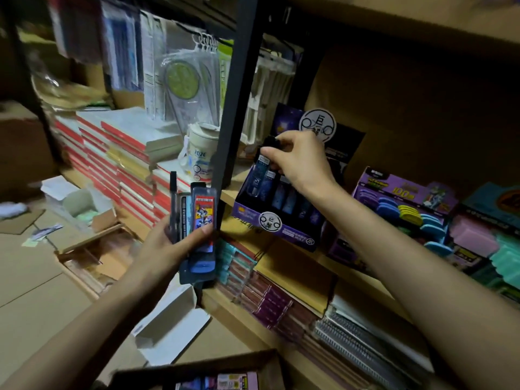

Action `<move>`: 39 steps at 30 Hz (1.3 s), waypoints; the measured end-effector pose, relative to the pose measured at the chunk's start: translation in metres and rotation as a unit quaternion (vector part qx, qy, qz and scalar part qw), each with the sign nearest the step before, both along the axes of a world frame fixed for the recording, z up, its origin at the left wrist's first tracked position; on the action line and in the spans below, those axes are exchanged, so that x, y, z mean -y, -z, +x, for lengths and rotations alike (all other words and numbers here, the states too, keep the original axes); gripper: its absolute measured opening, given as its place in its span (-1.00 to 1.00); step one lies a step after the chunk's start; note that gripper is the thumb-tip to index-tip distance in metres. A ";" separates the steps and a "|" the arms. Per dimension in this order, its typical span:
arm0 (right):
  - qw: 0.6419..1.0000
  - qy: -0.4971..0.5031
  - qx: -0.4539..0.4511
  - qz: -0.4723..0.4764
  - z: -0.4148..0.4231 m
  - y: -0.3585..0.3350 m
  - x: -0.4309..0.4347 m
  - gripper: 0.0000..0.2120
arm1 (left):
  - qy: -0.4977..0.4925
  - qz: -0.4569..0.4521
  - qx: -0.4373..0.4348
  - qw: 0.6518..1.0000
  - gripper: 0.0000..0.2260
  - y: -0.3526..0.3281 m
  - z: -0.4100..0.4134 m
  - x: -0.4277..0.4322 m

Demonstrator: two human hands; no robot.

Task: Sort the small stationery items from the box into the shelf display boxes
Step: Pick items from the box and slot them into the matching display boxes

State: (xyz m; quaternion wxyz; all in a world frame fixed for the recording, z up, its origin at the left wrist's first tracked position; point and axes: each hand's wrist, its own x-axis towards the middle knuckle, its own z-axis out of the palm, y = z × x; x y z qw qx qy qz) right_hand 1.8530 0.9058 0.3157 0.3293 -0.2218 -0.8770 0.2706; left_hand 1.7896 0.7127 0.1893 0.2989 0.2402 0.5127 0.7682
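A big wooden shelf (229,195) is holding a purple display box (281,229) with little blue tubes standing in a row. A brown box (197,364) with more small things is sitting low down, close to the person. The left hand (166,246) is curling round a few flat packs (201,220) and holding them up beside the shelf. The right hand (298,161) is reaching over the display box and pinching the black top of one blue tube (263,161) at the row's left end.
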 end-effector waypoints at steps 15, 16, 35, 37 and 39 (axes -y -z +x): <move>0.996 0.022 0.004 0.081 -0.008 0.026 0.001 -0.78 | 0.009 0.012 0.014 1.000 -0.61 0.000 0.001 0.003; 0.995 0.019 0.003 0.103 -0.009 0.028 0.002 -0.78 | 0.009 0.009 0.013 1.000 -0.60 -0.001 0.001 0.003; 0.952 -0.084 0.123 -0.269 0.071 0.088 0.088 -0.71 | 0.070 -0.018 0.060 0.996 -0.63 -0.003 0.025 -0.011; 0.944 -0.066 0.111 -0.304 0.076 0.092 0.083 -0.70 | 0.075 -0.028 0.056 0.995 -0.60 -0.003 0.030 -0.015; 0.927 -0.071 0.088 -0.357 0.082 0.092 0.078 -0.76 | 0.086 -0.035 0.049 0.994 -0.61 -0.004 0.036 -0.019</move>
